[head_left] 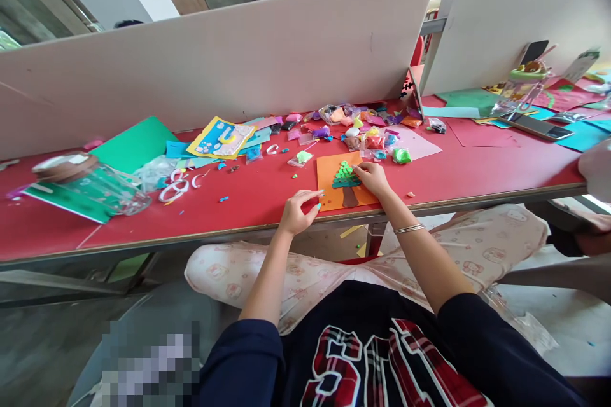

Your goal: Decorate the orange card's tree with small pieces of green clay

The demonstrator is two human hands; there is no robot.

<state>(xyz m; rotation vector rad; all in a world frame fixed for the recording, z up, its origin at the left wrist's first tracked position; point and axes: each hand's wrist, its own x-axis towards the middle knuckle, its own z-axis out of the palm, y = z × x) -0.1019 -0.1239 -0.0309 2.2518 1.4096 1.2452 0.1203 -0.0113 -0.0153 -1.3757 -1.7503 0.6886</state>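
Observation:
An orange card [327, 172] lies on the red table near its front edge. On it is a clay tree [344, 182] with a brown trunk, a dark teal lower layer and bright green round pieces higher up. My right hand [375, 179] rests over the card's right side, its fingers drawn together at the right edge of the green pieces. Whatever those fingertips hold is too small to make out. At the card's left edge is my left hand [298, 212], thumb and forefinger apart, fingertips touching the card with nothing between them.
Behind the card lie several clay packets [375, 141]. An open packet of pale green clay [303, 157] sits to the left. Farther left are white loops [174, 191], a yellow-edged packet [222, 137] and a tipped clear jar [119, 194]. A phone [537, 125] lies right.

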